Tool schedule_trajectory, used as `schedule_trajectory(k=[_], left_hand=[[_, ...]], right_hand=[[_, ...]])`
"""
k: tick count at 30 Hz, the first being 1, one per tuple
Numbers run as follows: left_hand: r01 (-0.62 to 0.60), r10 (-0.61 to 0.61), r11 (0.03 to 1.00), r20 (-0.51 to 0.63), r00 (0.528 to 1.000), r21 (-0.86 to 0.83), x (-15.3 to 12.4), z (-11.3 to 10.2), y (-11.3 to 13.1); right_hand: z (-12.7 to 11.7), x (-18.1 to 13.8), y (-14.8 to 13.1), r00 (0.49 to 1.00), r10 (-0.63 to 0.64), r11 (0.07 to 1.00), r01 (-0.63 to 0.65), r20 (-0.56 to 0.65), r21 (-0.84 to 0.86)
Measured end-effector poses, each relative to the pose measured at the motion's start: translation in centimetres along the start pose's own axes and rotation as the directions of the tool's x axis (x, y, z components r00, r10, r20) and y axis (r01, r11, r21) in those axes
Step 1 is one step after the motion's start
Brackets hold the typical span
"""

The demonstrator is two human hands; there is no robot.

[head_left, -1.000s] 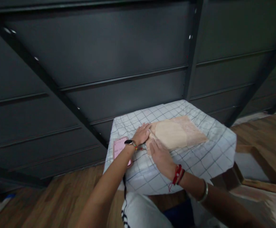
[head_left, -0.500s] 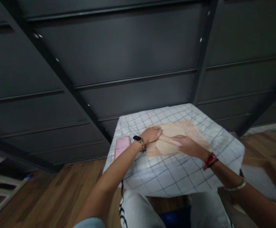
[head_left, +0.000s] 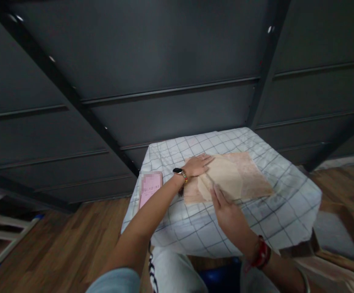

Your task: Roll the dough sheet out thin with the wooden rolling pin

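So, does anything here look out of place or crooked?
Nothing is spilled or damaged. The peach cloth under the left hand and right hand lies skewed to the checked cover, its folded layers not lined up. The pink phone sits close to the cover's left edge.

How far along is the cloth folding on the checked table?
Done: the peach cloth lies on the checked cover, with a lighter layer already folded over its left part. In hand: the left hand presses flat on the far-left edge; the right hand touches the fold's near edge. Left: the right part looks single-layer, unfolded.
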State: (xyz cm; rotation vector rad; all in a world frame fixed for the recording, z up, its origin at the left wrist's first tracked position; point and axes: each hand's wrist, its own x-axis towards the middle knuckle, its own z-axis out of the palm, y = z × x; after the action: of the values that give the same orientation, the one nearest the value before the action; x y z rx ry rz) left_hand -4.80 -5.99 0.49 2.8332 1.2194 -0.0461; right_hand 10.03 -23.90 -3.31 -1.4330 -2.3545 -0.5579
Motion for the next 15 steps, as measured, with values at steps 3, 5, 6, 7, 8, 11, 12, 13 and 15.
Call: schedule_trajectory(k=[3,5,6,7,8,11,12,13,15], left_hand=[[-0.049,0.049,0.999,-0.034,0.998,-0.021,-0.1,0.5,-0.2],[-0.083,0.078,0.995,-0.097,0.992,-0.048,-0.6,1.0,-0.6],[-0.098,0.089,0.993,-0.131,0.987,-0.061,-0.9,1.2,-0.9],[-0.112,0.098,0.991,-0.164,0.982,-0.075,-1.1,1.5,-1.1],[-0.126,0.107,0.988,-0.193,0.975,-0.089,-1.3,1.7,-1.3],[-0.174,0.138,0.976,-0.242,0.96,-0.134,-1.5,2.3,-1.8],[-0.187,0.146,0.971,-0.252,0.957,-0.148,-1.6,2.4,-1.9],[-0.197,0.151,0.967,-0.26,0.954,-0.16,-1.6,2.5,-2.0],[-0.209,0.154,0.962,-0.28,0.948,-0.177,-1.7,2.7,-2.2]], right_hand=[[0.2,-0.3,-1.7,0.998,0.009,0.999,-0.012,-0.07,-0.041],[0.3,-0.4,-2.5,0.997,0.023,0.998,-0.028,-0.078,-0.061],[0.2,-0.3,-2.9,0.997,0.027,0.997,-0.033,-0.076,-0.072],[0.2,-0.3,-3.2,0.997,0.027,0.996,-0.033,-0.069,-0.085],[0.1,-0.2,-3.6,0.998,0.022,0.995,-0.029,-0.061,-0.1],[-0.2,-0.1,-4.4,0.999,0.016,0.989,-0.022,-0.042,-0.144],[-0.2,-0.1,-4.7,0.999,0.019,0.987,-0.026,-0.042,-0.157],[-0.2,-0.1,-4.9,0.999,0.024,0.985,-0.031,-0.044,-0.171],[0.0,-0.1,-5.2,0.998,0.039,0.977,-0.046,-0.04,-0.208]])
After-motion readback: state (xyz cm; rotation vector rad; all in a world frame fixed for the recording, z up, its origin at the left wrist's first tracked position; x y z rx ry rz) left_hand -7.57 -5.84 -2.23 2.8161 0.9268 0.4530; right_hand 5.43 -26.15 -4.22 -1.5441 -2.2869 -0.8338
